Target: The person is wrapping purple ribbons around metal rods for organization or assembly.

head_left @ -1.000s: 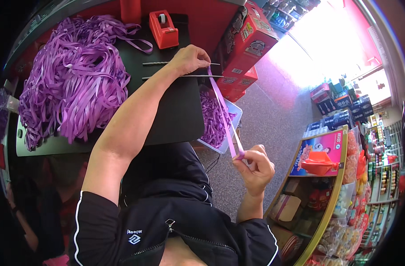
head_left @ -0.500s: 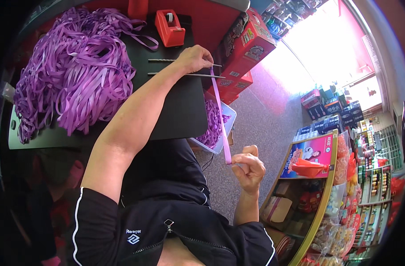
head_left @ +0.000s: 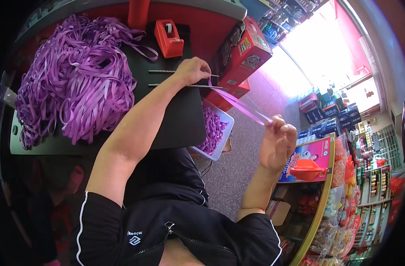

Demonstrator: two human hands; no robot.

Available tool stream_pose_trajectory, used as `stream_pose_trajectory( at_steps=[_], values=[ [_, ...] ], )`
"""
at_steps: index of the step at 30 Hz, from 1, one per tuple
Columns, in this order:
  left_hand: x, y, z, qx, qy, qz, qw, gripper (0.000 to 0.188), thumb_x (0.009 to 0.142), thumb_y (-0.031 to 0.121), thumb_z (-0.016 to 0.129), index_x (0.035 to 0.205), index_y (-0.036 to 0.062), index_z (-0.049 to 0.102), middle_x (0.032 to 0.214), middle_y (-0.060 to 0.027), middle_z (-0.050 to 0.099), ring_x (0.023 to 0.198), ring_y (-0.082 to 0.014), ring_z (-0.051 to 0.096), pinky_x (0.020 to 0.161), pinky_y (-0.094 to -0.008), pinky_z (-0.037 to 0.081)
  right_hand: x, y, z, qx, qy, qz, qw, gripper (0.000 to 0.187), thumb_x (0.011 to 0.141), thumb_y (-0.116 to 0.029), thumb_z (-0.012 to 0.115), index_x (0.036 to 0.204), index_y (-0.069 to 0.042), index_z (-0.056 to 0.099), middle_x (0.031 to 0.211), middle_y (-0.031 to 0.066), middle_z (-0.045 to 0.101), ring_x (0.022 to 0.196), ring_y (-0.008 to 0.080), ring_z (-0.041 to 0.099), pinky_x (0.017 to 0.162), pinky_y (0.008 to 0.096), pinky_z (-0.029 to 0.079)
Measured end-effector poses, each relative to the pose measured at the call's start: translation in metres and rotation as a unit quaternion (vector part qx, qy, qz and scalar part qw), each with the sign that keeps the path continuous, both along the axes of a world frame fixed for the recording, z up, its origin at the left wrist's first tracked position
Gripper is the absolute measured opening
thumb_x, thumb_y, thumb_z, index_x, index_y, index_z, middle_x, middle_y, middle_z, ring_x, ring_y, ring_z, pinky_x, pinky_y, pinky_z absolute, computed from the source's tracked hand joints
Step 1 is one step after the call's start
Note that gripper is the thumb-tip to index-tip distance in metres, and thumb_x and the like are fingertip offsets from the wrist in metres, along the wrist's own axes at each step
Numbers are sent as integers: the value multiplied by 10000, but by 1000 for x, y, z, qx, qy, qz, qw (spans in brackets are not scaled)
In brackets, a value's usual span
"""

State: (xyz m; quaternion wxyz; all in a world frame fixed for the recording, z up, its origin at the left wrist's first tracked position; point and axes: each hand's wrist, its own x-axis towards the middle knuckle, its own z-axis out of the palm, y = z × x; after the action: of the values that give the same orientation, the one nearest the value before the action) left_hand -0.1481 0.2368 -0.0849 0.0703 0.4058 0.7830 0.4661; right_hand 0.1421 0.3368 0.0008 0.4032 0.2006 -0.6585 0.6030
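Purple ribbon [head_left: 240, 105] is pinched taut between left hand [head_left: 192, 71], fingers curled at metal rods [head_left: 167, 78], and right hand [head_left: 278, 142], fingertips pressed together.

Shop interior, daylit.
Black table [head_left: 176, 119] against red wall [head_left: 202, 26]; grey floor [head_left: 242, 164]; stocked shelves [head_left: 366, 186]; bright window [head_left: 326, 48].
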Motion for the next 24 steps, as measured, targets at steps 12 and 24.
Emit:
stream_pose_trajectory(
  at_steps=[12, 24],
  values=[
    [1, -2, 2, 12, 15, 7, 1000, 191, 754, 180, 695, 901, 61, 722, 844, -93, 711, 821, -236, 681, 760, -337, 507, -41, 9, 35, -5, -23, 79, 997, 366, 927, -276, 570, 1205, -39, 550, 1205, 283, 570, 1218, 329, 469, 966, 392, 376],
    [2, -6, 8, 7, 3, 7, 1000, 200, 762, 198, 703, 912, 68, 724, 846, -95, 711, 828, -241, 680, 763, -340, 505, -76, 6, 56, -57, -62, 135, 987, 320, 930, -269, 554, 1134, -25, 585, 1108, 266, 613, 1069, 324, 548, 851, 365, 356]
  ],
)
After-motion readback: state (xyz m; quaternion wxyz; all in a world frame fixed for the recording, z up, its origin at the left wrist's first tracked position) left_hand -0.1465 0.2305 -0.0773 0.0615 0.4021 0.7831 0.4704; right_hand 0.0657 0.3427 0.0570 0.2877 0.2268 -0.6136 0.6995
